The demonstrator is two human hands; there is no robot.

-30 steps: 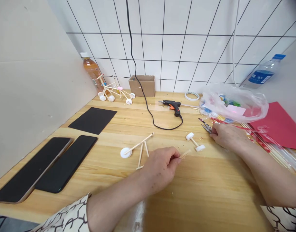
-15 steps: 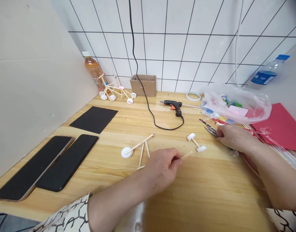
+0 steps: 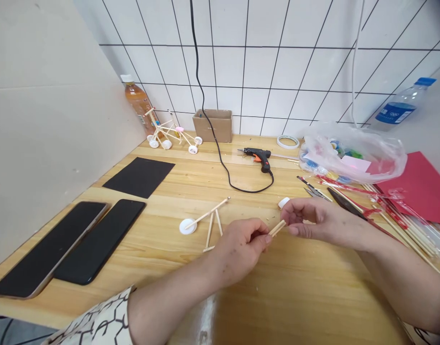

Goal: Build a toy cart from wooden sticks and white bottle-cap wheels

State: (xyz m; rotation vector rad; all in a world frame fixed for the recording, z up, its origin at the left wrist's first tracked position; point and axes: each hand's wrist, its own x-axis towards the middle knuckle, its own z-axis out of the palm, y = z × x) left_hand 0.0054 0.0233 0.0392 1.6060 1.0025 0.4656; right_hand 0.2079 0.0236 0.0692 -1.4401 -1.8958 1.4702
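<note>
My left hand (image 3: 245, 247) is closed on short wooden sticks (image 3: 277, 228) whose ends point to the right. Beside the stick ends is my right hand (image 3: 309, 220), its thumb and fingers apart and nothing visible between them. It covers most of a small piece with a white wheel (image 3: 284, 203). Left of my left hand lies a stick frame (image 3: 209, 214) with a white disc (image 3: 188, 226) at its end; my hand hides part of it. Pliers or scissors with metal jaws (image 3: 314, 192) and dark-red handles (image 3: 345, 201) rest beyond my right hand.
A glue gun (image 3: 257, 156) with a black cord lies behind. Two phones (image 3: 101, 242) and black paper (image 3: 140, 177) are at the left. Further back stand a stick model (image 3: 165, 132), a carton (image 3: 213, 126) and a bottle (image 3: 137, 103). A plastic bag (image 3: 377, 158) and red paper (image 3: 421, 187) lie right.
My right hand has let go of the tool at the right and moved left to the stick ends. My left hand has stayed nearly in place with the sticks.
</note>
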